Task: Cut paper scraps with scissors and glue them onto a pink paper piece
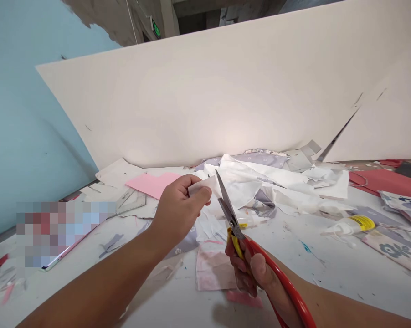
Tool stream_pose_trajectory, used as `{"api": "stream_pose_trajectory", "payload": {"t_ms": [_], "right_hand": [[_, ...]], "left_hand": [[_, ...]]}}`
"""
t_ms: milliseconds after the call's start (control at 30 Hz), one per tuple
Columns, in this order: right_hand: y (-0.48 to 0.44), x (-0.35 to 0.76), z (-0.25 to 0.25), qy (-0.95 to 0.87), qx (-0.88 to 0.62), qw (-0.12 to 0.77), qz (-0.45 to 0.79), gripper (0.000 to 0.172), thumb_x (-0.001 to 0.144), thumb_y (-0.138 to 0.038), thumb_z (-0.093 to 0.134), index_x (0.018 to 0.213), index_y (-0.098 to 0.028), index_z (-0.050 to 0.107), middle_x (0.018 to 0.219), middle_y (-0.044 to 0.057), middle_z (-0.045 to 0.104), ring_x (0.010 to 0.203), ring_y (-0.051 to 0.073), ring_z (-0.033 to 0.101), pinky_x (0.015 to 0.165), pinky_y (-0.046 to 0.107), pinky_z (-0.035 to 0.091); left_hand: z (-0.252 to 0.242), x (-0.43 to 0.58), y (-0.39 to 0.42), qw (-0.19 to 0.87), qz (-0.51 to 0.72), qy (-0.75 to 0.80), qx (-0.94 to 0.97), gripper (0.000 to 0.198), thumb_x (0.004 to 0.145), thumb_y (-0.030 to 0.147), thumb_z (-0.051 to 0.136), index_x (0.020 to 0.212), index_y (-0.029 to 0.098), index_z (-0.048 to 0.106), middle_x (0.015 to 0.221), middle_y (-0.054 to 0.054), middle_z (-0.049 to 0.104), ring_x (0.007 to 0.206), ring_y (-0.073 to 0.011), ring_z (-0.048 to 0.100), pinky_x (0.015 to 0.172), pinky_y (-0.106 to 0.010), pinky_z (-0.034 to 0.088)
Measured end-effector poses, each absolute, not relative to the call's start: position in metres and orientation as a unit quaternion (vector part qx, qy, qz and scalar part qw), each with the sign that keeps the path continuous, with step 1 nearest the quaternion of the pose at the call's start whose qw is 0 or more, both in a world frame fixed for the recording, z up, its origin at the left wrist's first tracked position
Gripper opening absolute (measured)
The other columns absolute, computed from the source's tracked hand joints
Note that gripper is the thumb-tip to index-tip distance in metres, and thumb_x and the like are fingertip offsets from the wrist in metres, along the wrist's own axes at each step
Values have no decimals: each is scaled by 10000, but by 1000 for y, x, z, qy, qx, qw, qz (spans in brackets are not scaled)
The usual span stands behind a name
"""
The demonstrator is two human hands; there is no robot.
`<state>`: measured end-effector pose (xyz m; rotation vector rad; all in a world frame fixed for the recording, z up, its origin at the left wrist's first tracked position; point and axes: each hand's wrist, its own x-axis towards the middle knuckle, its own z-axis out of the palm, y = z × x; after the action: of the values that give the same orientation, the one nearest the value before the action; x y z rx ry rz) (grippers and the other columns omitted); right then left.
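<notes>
White scrap (200, 186) pinched in the left hand (178, 212), just beside the scissor tips.
Its fingers (197, 195) press the scrap against the thumb; the right hand (248, 273) curls around yellow-handled scissors (228, 207), above the littered white surface (304, 278).

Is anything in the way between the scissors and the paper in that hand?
No, nothing visible stands in the way. The scissors in the right hand sit right beside the edge of the white paper, which the left hand pinches.
</notes>
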<state>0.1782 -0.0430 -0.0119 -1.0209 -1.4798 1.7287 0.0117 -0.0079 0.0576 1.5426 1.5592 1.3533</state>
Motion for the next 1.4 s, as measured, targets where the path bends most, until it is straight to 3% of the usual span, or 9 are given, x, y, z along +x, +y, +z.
{"api": "stream_pose_trajectory", "payload": {"t_ms": [300, 667, 1000, 1400], "right_hand": [[-44, 178, -14, -580, -378, 305, 654, 655, 602, -805, 396, 876, -221, 506, 697, -28, 346, 612, 123, 363, 643, 330, 499], [-44, 175, -8, -590, -376, 319, 639, 599, 624, -790, 393, 792, -222, 482, 690, -29, 350, 583, 116, 349, 591, 304, 486], [-42, 176, -13, -557, -405, 276, 671, 549, 673, -778, 320, 703, -233, 386, 614, -47, 323, 578, 112, 333, 748, 378, 509], [-44, 172, -10, -556, -415, 291, 659, 555, 654, -787, 345, 676, -232, 365, 587, -57, 283, 533, 99, 286, 680, 364, 508]], "left_hand": [[67, 15, -14, 268, 494, 608, 561, 121, 675, 277, 556, 592, 195, 523, 494, 41, 512, 443, -89, 418, 393, -179, 336], [66, 15, -16, 304, 481, 589, 573, 128, 692, 307, 561, 635, 197, 530, 543, 33, 538, 457, -91, 415, 414, -194, 338], [50, 8, -4, 344, 507, 549, 568, 120, 687, 297, 572, 635, 199, 526, 538, 50, 528, 432, -72, 384, 373, -174, 297], [51, 10, -5, 360, 508, 541, 565, 111, 678, 285, 576, 629, 194, 534, 528, 54, 522, 426, -66, 372, 382, -175, 303]]}}
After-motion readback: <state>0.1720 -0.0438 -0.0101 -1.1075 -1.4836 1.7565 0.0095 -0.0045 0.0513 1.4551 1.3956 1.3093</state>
